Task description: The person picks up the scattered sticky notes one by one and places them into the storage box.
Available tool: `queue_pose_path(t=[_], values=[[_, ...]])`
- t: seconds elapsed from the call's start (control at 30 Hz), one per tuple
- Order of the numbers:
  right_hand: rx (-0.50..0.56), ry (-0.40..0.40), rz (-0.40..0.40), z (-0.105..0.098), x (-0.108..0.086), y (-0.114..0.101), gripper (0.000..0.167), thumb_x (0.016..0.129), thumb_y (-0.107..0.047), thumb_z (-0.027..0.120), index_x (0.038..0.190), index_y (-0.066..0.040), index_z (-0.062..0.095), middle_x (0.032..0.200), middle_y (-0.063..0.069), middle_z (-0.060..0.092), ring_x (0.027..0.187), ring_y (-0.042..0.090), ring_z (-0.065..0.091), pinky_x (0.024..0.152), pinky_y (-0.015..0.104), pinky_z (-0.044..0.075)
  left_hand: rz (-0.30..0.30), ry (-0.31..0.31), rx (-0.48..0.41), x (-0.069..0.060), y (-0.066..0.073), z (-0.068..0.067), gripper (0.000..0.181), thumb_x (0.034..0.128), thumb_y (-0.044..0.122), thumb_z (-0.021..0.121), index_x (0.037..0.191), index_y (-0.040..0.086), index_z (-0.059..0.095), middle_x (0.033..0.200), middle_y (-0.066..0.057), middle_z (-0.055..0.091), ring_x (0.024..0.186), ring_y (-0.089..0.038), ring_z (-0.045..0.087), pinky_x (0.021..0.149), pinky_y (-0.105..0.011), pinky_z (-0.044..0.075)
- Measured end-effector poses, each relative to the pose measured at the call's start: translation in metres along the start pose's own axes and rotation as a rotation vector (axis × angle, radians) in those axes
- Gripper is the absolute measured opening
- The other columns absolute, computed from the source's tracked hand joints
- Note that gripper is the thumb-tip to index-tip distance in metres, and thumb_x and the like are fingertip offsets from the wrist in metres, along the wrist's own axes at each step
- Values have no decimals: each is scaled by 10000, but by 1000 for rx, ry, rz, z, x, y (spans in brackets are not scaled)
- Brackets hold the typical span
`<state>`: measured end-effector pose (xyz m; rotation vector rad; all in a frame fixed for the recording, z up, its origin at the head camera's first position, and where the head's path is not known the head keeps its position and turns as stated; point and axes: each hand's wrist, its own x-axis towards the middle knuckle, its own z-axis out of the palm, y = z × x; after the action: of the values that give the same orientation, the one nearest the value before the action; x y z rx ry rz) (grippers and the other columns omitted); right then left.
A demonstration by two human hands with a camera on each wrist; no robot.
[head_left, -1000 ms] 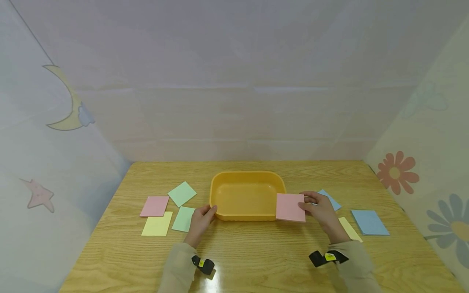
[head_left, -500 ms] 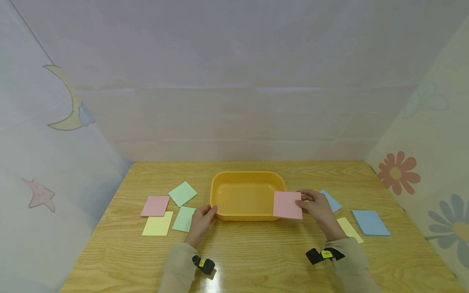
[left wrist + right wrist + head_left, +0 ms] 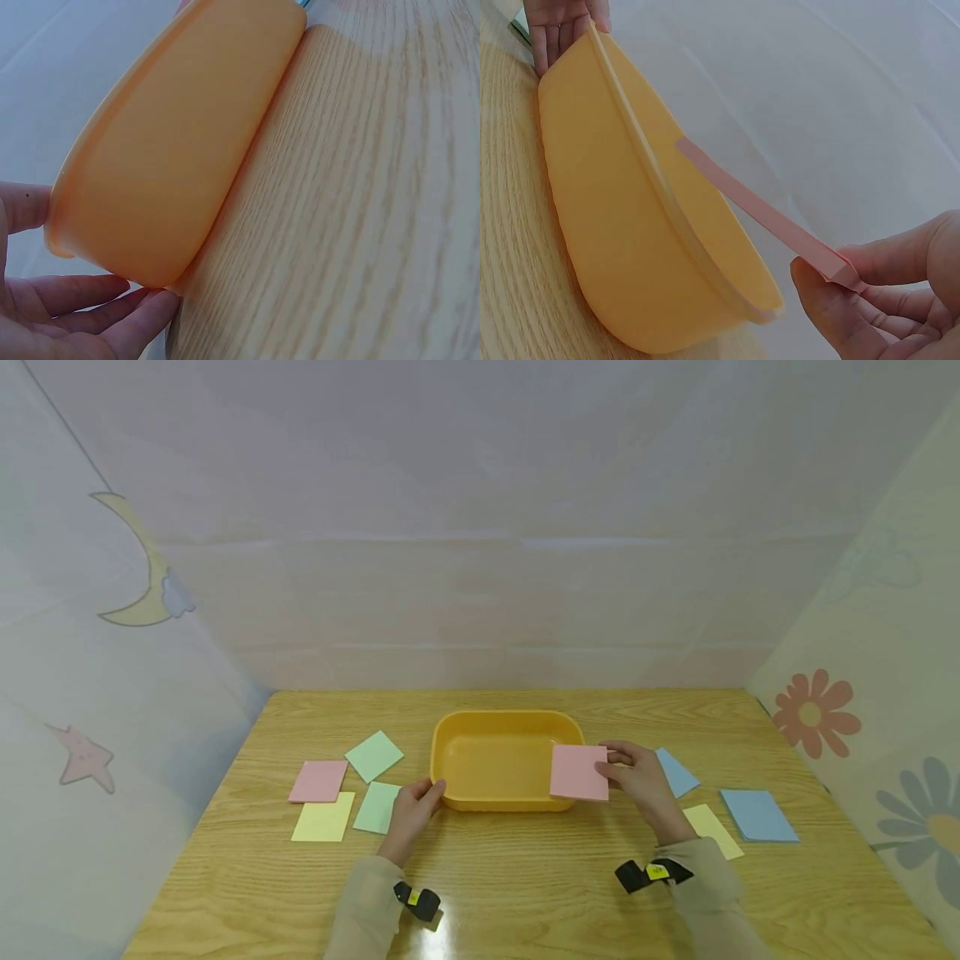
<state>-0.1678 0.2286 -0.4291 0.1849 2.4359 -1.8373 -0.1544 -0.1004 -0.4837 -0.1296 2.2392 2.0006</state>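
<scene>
A yellow-orange bin [image 3: 495, 764] stands on the table. My left hand [image 3: 410, 818] grips its front left corner, thumb on the rim and fingers against the outside wall, as the left wrist view [image 3: 67, 300] shows. My right hand [image 3: 645, 785] pinches a pink square pad [image 3: 577, 772] by its right edge, thumb on top. The pad is held above the bin's right front corner, partly over the opening. In the right wrist view the pad [image 3: 772, 217] appears edge-on, above the rim and not touching it near my right hand [image 3: 892, 300].
Left of the bin on the wooden table [image 3: 510, 877] lie a pink pad [image 3: 318, 782], a yellow pad [image 3: 322, 818] and two green ones [image 3: 374, 756]. To the right are two blue pads [image 3: 759, 816] and a yellow one [image 3: 712, 830]. Cloth walls surround the table.
My right hand has carried the pink pad leftward and slightly away from me, further over the bin. More of the right yellow pad shows. My left hand has stayed on the corner.
</scene>
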Motion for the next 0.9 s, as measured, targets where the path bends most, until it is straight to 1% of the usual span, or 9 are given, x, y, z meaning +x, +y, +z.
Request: queue_pose_path(t=[0.1, 0.27, 0.4, 0.53, 0.6, 0.67, 0.7, 0.8, 0.9], values=[[4, -2, 2, 2, 2, -1, 436, 874, -18, 582, 1270, 93, 437, 986, 162, 518, 761, 125, 575, 676, 258, 537, -5, 11, 4, 3, -7, 1, 442, 944, 247, 505, 1203, -110, 527, 1140, -216, 585, 1053, -279, 564, 858, -370, 488], [11, 1, -2, 6, 4, -1, 423, 869, -13, 583, 1259, 87, 453, 978, 157, 518, 743, 120, 577, 669, 255, 540, 1, 14, -1, 5, -11, 2, 464, 945, 258, 501, 1217, -118, 509, 1160, -228, 570, 1072, -287, 554, 866, -367, 482], [14, -5, -20, 9, 6, -1, 427, 860, 11, 582, 1259, 94, 453, 967, 158, 540, 729, 109, 584, 661, 260, 542, 3, 13, -7, 5, -12, 2, 464, 946, 257, 500, 1216, -120, 509, 1160, -230, 568, 1070, -289, 556, 869, -371, 480], [23, -15, -35, 12, 7, -4, 441, 853, 20, 591, 1262, 104, 450, 953, 155, 558, 722, 102, 590, 674, 285, 545, 1, 22, 5, 5, -12, 2, 453, 944, 258, 503, 1201, -115, 526, 1143, -223, 580, 1055, -279, 564, 861, -368, 486], [40, -21, -38, 13, 8, -5, 443, 849, 29, 594, 1260, 109, 451, 945, 156, 564, 717, 102, 594, 679, 295, 546, 0, 27, 6, 5, -12, 2, 449, 942, 256, 506, 1197, -114, 530, 1139, -222, 583, 1051, -273, 566, 858, -363, 488], [53, -31, -43, 15, 8, -6, 447, 847, 36, 595, 1261, 115, 445, 936, 153, 567, 712, 100, 598, 675, 288, 546, 8, 21, 6, 5, -12, 2, 452, 942, 262, 507, 1194, -111, 535, 1135, -217, 587, 1049, -268, 566, 858, -361, 488], [61, -37, -42, 15, 8, -7, 446, 848, 37, 591, 1262, 115, 443, 932, 147, 565, 711, 98, 596, 672, 280, 545, 11, 17, 7, 3, -8, 2, 439, 944, 247, 503, 1190, -116, 536, 1130, -222, 588, 1047, -276, 566, 861, -371, 486], [64, -45, -35, 17, 7, -9, 448, 854, 26, 588, 1267, 114, 438, 920, 122, 552, 704, 94, 581, 665, 267, 541, 22, 10, 8, 3, -9, 1, 433, 944, 250, 504, 1181, -111, 546, 1118, -214, 596, 1042, -276, 568, 861, -373, 487], [62, -49, -29, 20, 7, -11, 448, 857, 11, 590, 1267, 109, 439, 907, 94, 546, 696, 85, 564, 652, 245, 534, 16, 13, 14, 3, -10, 1, 434, 945, 252, 503, 1182, -108, 547, 1121, -212, 596, 1048, -277, 565, 864, -373, 485]])
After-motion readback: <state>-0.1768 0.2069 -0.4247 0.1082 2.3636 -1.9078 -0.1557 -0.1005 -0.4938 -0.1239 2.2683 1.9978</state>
